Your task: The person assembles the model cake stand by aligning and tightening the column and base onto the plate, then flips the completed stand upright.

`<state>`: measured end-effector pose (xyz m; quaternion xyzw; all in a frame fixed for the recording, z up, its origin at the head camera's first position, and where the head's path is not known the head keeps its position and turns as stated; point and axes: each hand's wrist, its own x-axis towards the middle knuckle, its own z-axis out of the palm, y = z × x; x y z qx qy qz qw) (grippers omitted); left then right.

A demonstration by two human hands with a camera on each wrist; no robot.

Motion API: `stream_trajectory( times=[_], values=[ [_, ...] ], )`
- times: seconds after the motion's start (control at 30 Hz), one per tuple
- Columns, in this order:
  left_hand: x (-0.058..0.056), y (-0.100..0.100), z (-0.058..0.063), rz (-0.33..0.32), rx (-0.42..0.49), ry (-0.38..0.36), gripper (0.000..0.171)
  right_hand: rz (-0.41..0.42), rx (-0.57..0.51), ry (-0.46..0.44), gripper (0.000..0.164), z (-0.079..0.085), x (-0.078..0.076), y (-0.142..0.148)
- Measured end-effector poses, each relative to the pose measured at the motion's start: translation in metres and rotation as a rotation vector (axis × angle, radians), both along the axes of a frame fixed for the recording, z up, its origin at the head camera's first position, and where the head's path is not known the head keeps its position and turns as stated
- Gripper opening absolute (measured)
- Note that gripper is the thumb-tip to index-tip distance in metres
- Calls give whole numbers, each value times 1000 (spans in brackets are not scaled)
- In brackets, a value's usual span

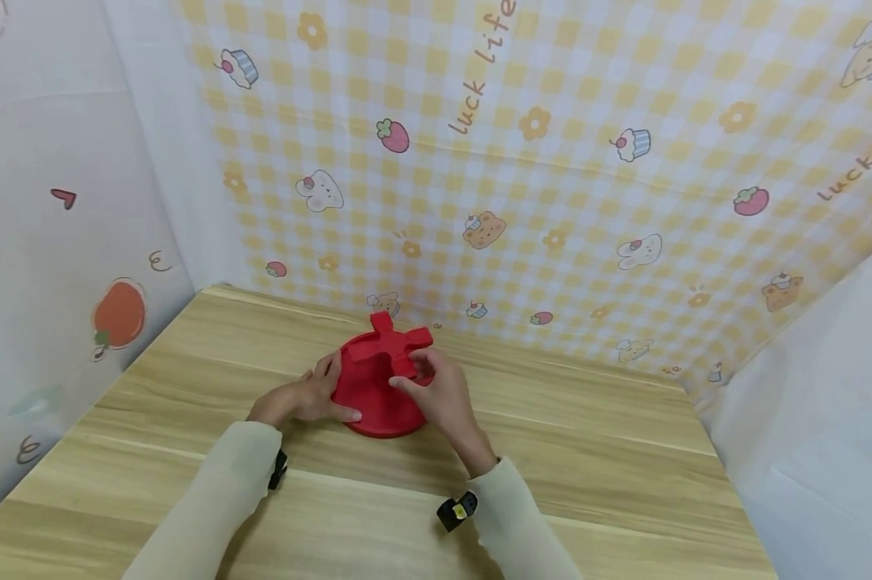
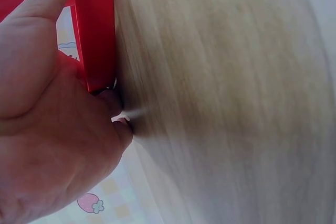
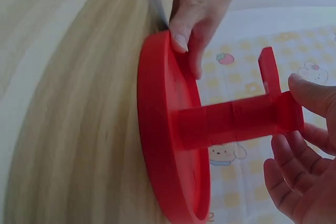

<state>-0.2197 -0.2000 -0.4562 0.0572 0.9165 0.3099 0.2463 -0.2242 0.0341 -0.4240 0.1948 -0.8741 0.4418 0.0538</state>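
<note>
A red round base (image 1: 385, 411) with a raised rim rests on the table, and a red post (image 3: 226, 123) stands up from its middle. On top of the post sits a red four-armed cross piece (image 1: 392, 345). My left hand (image 1: 311, 396) grips the base's left rim, its thumb at the near side and its fingers farther back. From the right, my right hand (image 1: 443, 391) pinches one arm of the cross piece between thumb and index finger; its other fingers are loosely bent below, as the right wrist view shows.
The wooden table (image 1: 573, 459) carries the base near its back edge. Behind it hangs a yellow checked cloth (image 1: 522, 185) with printed cartoons. A white printed cloth (image 1: 59, 242) hangs at the left and another white cloth (image 1: 827, 419) at the right.
</note>
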Motion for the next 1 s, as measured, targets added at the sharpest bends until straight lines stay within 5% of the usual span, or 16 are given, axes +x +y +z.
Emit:
stream_trajectory(
  times=[0.53, 1.0],
  values=[
    [1, -3, 0, -14, -10, 22, 121, -168, 23, 21, 45, -3, 17, -31],
    [2, 2, 7, 0, -49, 11, 119, -195, -14, -44, 50, -3, 19, -42]
  ],
)
